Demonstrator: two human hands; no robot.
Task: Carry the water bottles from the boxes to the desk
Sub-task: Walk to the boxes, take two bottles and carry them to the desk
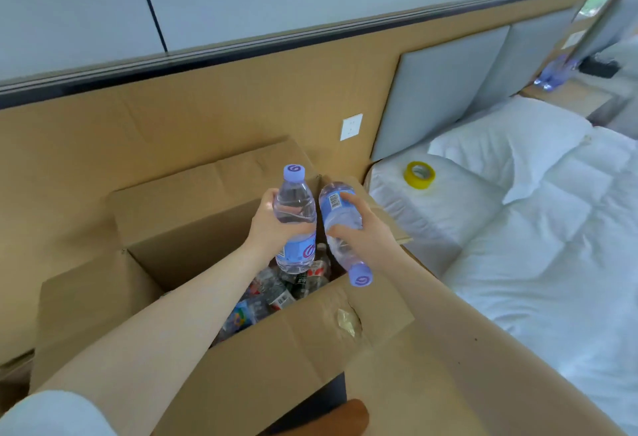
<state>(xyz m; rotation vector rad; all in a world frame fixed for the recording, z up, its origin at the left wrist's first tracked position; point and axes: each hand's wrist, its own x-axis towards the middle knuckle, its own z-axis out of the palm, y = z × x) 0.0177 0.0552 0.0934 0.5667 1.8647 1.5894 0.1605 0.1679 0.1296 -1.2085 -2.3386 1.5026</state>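
Left hand (272,221): fingers curled round the mid-body of an upright bottle (295,201), lilac cap uppermost, blue label below the palm.

Right hand (362,228): gripping a second bottle (333,202) just beside the first. This one is tilted with its cap pointing down and towards the wearer, and its barcode label shows above the thumb. The two bottles are close together (contact cannot be confirmed).

Directly beneath both hands is the open cardboard box (276,349), flaps spread, with loose bottles (276,292) lying jumbled at the bottom.

Beyond the right hand, a yellow tape roll (419,175) rests on the white bed (535,246).
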